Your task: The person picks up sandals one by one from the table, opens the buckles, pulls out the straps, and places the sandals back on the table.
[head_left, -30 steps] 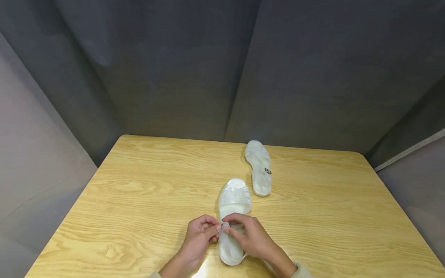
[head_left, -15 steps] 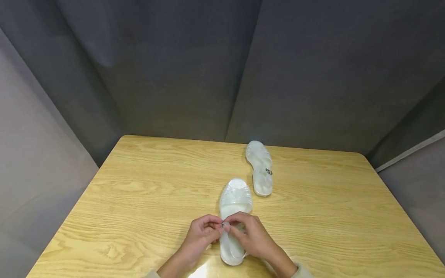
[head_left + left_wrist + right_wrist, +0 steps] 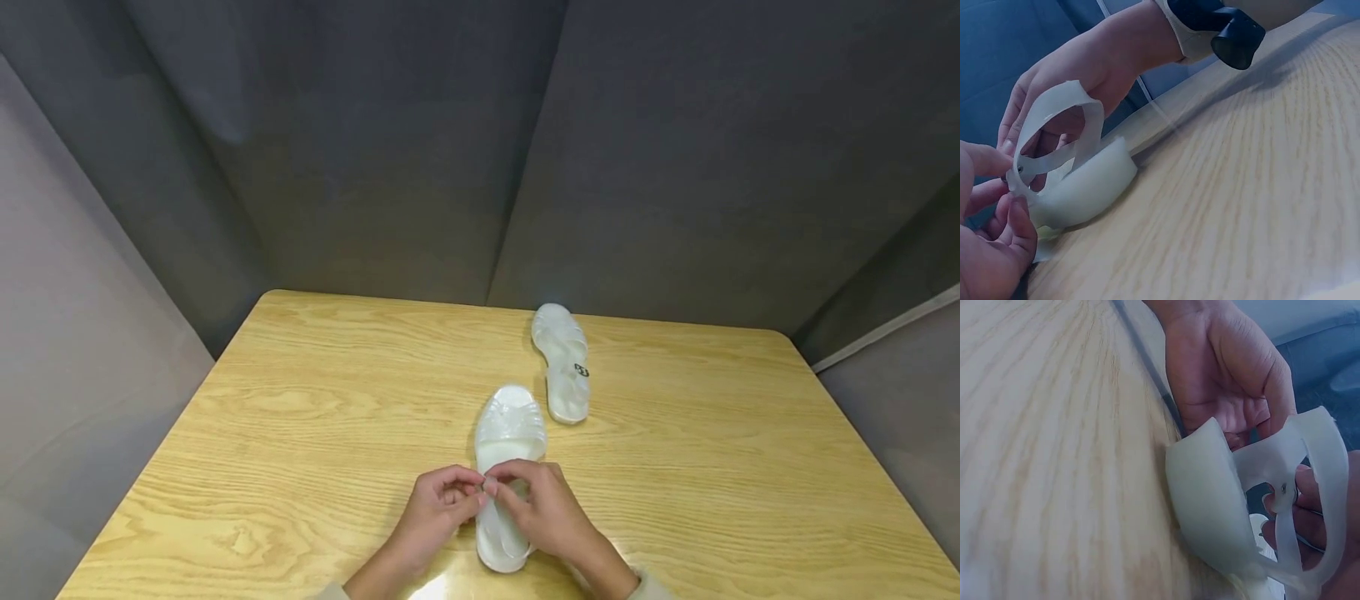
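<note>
A translucent white jelly sandal lies on the wooden table, toe pointing away from me. Its ankle strap stands up in a loop above the heel. My left hand pinches the strap end at the sandal's left side. From the right, my right hand pinches the strap at the same spot, so the fingertips of both hands nearly meet. A small metal stud shows on the strap in the right wrist view. The fingers partly hide the joined strap ends.
A second, matching sandal with a dark marking lies farther back, slightly right. Grey curtains hang behind the wooden table and at its sides.
My left fingertips have moved slightly right, closer to the right hand's. Less of the strap end shows between them. Both sandals stay in place on the table.
</note>
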Tool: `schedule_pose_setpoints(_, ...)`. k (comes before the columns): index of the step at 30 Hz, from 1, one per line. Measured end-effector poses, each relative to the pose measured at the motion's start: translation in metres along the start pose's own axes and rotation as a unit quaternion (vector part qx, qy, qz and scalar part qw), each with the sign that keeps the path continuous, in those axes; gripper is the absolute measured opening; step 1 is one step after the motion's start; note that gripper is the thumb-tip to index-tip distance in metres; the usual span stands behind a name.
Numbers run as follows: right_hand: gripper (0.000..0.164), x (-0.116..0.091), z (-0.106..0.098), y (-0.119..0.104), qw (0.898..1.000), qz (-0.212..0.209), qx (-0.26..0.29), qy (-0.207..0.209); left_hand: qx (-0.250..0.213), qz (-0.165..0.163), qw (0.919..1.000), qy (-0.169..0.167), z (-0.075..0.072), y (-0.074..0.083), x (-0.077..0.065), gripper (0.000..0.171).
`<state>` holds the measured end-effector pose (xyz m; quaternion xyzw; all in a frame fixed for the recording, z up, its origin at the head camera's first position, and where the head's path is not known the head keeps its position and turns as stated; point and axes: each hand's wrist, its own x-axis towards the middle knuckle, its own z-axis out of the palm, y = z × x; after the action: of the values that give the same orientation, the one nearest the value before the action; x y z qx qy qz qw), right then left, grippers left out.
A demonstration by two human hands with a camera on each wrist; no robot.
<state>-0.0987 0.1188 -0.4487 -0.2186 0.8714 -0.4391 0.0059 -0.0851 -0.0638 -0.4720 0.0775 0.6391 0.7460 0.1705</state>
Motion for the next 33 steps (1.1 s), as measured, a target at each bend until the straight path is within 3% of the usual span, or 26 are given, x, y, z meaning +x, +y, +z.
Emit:
schedule_pose_setpoints(5,0.013,-0.001,0.002,0.0,1.0,-0.003,-0.014,0.017,0.014,0.011,0.9998,0.007,0.001,0.0,0.0,0.032)
schedule_pose_setpoints(12,0.004,-0.002,0.007,0.0,0.995,-0.034,-0.041,0.079,0.021,0.013,0.9995,0.017,0.002,0.0,0.001,0.029)
schedule_pose_setpoints(19,0.004,-0.003,0.013,0.0,0.989,-0.049,-0.079,0.116,0.021,0.011,0.9995,0.019,0.001,0.0,0.001,0.029)
schedule_pose_setpoints(27,0.004,-0.005,0.018,-0.002,0.985,-0.044,-0.093,0.138,0.026,0.027,0.9992,0.016,0.0,0.0,0.001,0.027)
schedule_pose_setpoints(33,0.005,-0.005,0.019,-0.001,0.979,-0.061,-0.12,0.153,0.055,0.043,0.9969,0.037,0.003,0.001,0.003,0.022)
